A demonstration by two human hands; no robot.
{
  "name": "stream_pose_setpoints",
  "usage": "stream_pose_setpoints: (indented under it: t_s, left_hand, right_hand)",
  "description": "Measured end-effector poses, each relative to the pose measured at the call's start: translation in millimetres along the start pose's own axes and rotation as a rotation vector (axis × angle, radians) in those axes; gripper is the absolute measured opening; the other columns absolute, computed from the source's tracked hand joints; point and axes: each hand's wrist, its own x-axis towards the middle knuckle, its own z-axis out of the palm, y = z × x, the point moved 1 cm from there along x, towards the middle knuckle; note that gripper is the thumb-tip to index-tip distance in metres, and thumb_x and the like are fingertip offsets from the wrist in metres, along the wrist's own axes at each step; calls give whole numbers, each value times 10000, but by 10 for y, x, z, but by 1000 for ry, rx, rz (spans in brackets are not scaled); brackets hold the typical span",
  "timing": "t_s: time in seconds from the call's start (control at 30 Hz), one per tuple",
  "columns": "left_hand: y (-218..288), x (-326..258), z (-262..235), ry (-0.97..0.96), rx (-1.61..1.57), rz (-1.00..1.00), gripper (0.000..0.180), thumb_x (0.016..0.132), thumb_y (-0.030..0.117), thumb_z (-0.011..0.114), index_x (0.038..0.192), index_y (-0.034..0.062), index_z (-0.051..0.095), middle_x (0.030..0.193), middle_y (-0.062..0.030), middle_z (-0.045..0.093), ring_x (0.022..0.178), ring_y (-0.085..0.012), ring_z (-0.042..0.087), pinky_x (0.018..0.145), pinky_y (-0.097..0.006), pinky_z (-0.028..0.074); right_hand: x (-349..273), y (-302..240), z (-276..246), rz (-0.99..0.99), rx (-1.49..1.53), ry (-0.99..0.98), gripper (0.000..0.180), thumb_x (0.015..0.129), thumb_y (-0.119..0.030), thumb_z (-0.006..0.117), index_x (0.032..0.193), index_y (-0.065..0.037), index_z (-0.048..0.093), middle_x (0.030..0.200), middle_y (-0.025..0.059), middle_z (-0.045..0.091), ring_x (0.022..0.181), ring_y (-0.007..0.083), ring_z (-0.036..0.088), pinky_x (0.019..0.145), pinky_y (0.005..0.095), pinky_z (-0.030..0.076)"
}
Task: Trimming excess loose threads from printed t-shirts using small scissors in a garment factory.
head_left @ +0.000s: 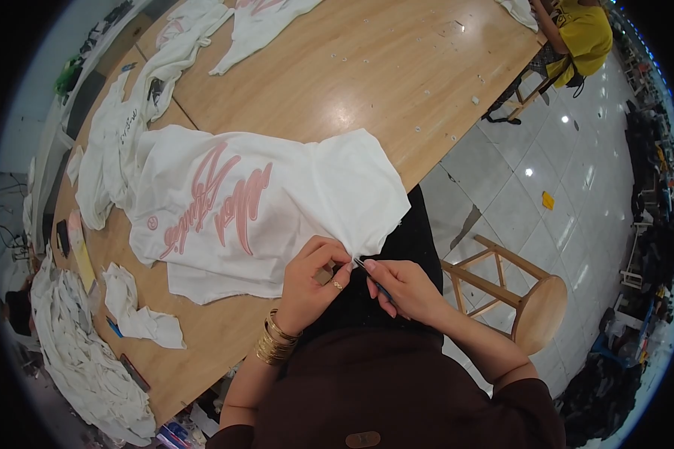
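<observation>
Fingers [338, 258] on white T-shirt [277, 194] hem edge.

No packages, labels, signs, screens.

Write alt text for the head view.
A person's left hand pinches the edge of a white T-shirt with pink lettering while the right hand holds a thin blue tool to it. The shirt lies on a wooden table; a wooden stool stands nearby.
</observation>
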Motion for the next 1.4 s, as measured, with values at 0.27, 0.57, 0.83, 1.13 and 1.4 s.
stream_pose_setpoints:
  t_s: [0.27,0.57,0.83,1.13,1.4]
  left_hand:
    - [5,-31,10,10,72,30,107,733,-8,622,833,13,591,879,-62,567,702,-158,563,635,-260,459]
    - [20,27,83,35,-12,11,71,746,3,617,815,2,598,858,-65,559,712,-131,528,628,-240,432]
    - [-164,-57,-28,46,-202,-27,99,777,27,612,862,29,561,865,-53,538,730,-110,537,644,-228,446]
    - [-123,-63,88,-24,-138,39,118,780,70,600,825,40,495,864,-32,465,721,-120,500,645,-247,428]
    - [-78,-76,38,13,-144,27,124,771,51,600,830,23,494,863,-38,460,746,-110,512,664,-237,436]
  right_hand:
    - [8,63,59,-37,28,12,429,973,-334,362,693,-44,507,437,-2,445,338,61,379,341,212,290]
    - [-5,114,69,-201,-157,235,413,946,-327,452,685,-12,511,438,45,441,387,101,448,416,269,344]
    - [219,200,104,-114,134,234,405,957,-300,433,661,-39,525,462,12,461,392,71,449,383,229,330]
    - [159,448,-179,-382,-55,423,184,847,-189,599,787,-44,502,512,-5,453,356,54,390,317,195,263]
    - [387,192,17,-426,34,471,167,808,-88,649,756,-30,501,492,-18,436,370,50,395,336,204,269]
